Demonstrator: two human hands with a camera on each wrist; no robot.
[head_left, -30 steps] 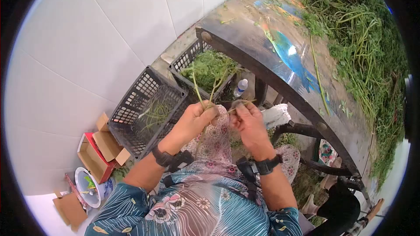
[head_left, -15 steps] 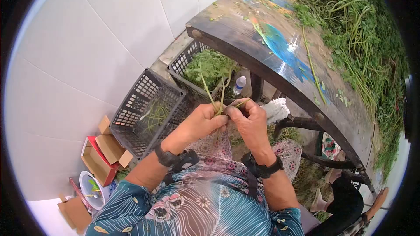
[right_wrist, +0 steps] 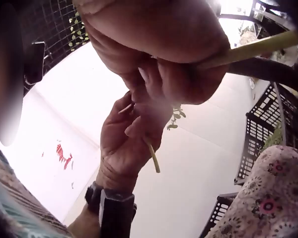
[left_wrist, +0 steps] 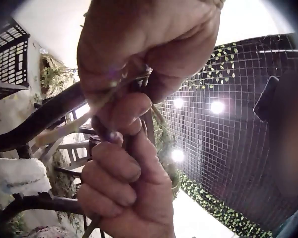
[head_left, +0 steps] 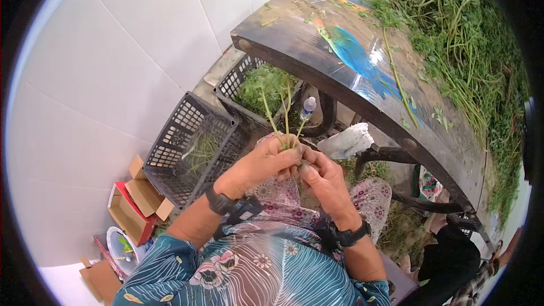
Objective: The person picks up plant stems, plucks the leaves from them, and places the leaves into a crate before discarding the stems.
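Close together over the lap are both hands. The left hand [head_left: 260,164] grips a few thin green plant stems [head_left: 287,114], which stick up above its fingers in the head view. Against its fingertips, the right hand [head_left: 328,184] pinches a stem with bent fingers. In the right wrist view a pale green stem [right_wrist: 260,49] juts out from the right hand [right_wrist: 159,44], while a short cut stem end [right_wrist: 154,159] pokes out below the left hand [right_wrist: 124,144]. Fingers hide the spot where the hands meet.
A black crate [head_left: 160,150] with some stems stands left; another crate [head_left: 226,86] holds leafy greens [head_left: 262,88]. A table [head_left: 277,42] bears a large heap of stems [head_left: 453,62]. Near its edge are a water bottle [head_left: 308,105] and white cloth [head_left: 348,141]. Cardboard boxes [head_left: 127,209] lie left.
The hands have come closer together and shifted slightly right. The stem at the right hand, earlier pointing right, now stands up beside the others. The head view has shifted a little.
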